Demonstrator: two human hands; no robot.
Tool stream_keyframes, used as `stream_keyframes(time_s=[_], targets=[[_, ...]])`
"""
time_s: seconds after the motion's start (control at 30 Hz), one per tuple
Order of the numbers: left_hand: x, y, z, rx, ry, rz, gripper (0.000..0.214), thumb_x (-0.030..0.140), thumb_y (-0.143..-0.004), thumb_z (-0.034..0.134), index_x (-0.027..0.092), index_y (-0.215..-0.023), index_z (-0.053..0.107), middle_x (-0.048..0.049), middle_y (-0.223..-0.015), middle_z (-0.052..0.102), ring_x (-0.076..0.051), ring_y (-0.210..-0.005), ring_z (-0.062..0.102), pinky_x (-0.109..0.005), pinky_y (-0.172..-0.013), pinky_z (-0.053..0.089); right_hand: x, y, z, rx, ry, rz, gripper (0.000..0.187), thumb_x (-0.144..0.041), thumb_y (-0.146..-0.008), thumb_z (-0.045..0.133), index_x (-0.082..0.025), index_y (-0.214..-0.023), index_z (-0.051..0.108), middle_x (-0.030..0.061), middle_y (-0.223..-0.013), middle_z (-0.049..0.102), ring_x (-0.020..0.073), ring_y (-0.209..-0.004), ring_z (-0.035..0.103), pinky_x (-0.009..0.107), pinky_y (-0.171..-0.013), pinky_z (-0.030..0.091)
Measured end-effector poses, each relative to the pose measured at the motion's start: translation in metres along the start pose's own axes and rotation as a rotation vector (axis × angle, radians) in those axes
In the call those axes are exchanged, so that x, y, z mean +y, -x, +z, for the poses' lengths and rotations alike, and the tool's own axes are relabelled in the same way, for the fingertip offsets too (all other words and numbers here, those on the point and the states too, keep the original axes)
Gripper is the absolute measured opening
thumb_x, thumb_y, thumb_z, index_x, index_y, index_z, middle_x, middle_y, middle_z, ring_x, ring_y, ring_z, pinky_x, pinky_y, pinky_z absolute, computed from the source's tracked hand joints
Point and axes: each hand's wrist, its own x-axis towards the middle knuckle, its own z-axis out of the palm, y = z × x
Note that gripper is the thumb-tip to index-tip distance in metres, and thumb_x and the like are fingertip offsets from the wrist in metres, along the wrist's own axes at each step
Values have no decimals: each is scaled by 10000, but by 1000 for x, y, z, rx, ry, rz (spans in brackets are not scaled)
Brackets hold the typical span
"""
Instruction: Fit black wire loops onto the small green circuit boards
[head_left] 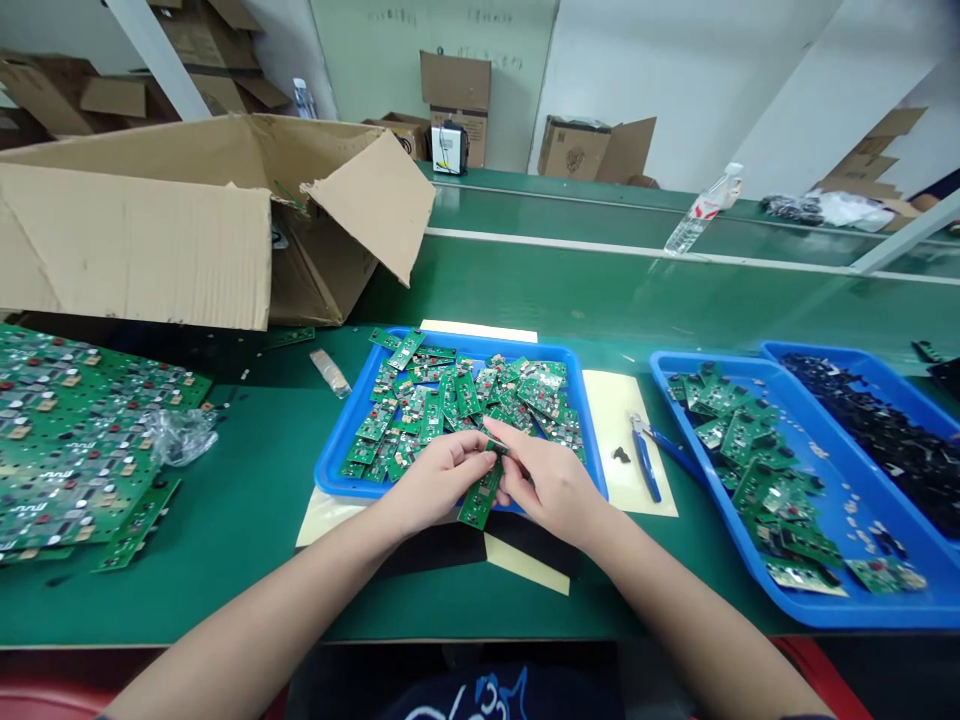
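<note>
Left hand (441, 476) and right hand (553, 482) pinch one board (478, 500), fingers closed, over the near edge of the tray (339, 487); best to brace its sides and avoid flexing it

Circuit board (478, 499) partly behind fingers (478, 464)

Both hands (442, 478) (553, 487) gripping circuit board (481, 494), possibly black part (496, 447)

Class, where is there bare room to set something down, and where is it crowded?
Bare green tabletop shows between the circuit panels and the middle tray, and behind that tray, towards the pale rail. Crowded: the middle tray, heaped with boards; pliers take up part of the paper beside it.
</note>
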Motion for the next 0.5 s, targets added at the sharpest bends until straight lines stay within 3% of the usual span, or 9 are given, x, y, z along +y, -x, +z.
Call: stream_keyframes(time_s=[0.17,0.27,0.37,0.5], targets=[[3,0,2,24,-4,47,220,349,-760,609,143,-709,551,-10,-579,639,-130,-539,617,-233,-543,508,-3,0,-3,-48,-96,126,469,-167,-877,385,-166,-1345,349,16,-701,641,141,-573,591,265,-565,494],[4,1,1,69,-8,106,236,354,-761,615,150,-693,519,-7,-568,636,-128,-516,611,-233,-525,508,-4,1,-7,-52,-215,252,520,-184,-859,436,-191,-1362,302,20,-789,634,108,-531,552,244,-531,475],[8,1,-3,157,21,168,218,326,-761,620,151,-694,508,-16,-592,651,-131,-503,613,-239,-524,511,-2,0,-12,-40,-345,386,541,-216,-856,466,-207,-1365,283,29,-859,615,80,-487,504,231,-490,461],[22,3,-17,350,159,272,159,266,-734,636,141,-726,538,-17,-584,648,-121,-466,595,-210,-476,484,8,-3,-22,-53,-522,499,474,-290,-868,470,-190,-1318,359,12,-778,595,85,-496,498,225,-459,459]])
